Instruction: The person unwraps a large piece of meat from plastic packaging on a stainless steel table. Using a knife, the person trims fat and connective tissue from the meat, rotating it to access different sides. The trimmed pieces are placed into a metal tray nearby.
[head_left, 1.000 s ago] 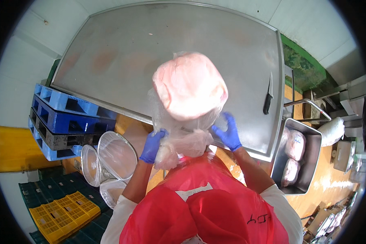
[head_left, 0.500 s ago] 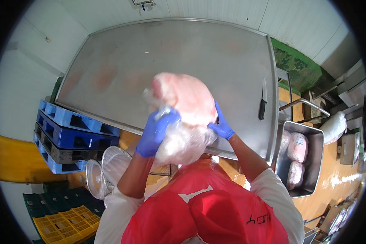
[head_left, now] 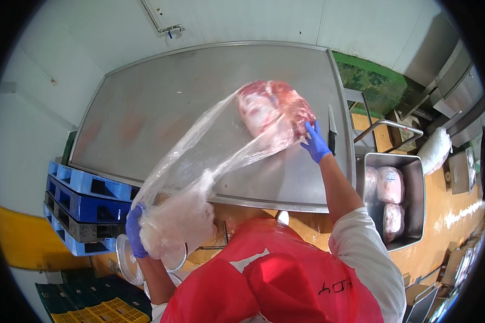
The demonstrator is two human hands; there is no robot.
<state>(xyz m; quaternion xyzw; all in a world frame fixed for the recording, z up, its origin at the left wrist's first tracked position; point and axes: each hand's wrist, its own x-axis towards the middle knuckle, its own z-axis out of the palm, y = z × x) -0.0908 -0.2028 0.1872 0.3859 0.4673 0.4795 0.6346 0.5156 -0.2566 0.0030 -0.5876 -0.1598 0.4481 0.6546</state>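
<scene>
A large piece of raw meat (head_left: 272, 107), red with pale fat, lies on the steel table (head_left: 199, 81). Against its near right edge rests my right hand (head_left: 317, 144) in a blue glove, fingers apart and touching the meat. My left hand (head_left: 136, 231), also gloved, is closed on a clear plastic bag (head_left: 179, 220) off the table's near left edge. Stretched strands of the bag run up from there to the meat and still cling to it. A black-handled knife (head_left: 332, 126) lies just right of the meat, close to my right hand.
Right of the table stands a steel tub (head_left: 421, 202) with several wrapped meat pieces (head_left: 389, 185). Stacked pallets (head_left: 86, 207) stand at the left, near a clear-lined bin (head_left: 128, 261) and a yellow crate (head_left: 105, 312). A metal rail (head_left: 390, 124) juts out above the tub.
The meat has gone from my hands onto the table and lies farther right, its red side showing. My left hand has pulled the bag down and left, stretching it.
</scene>
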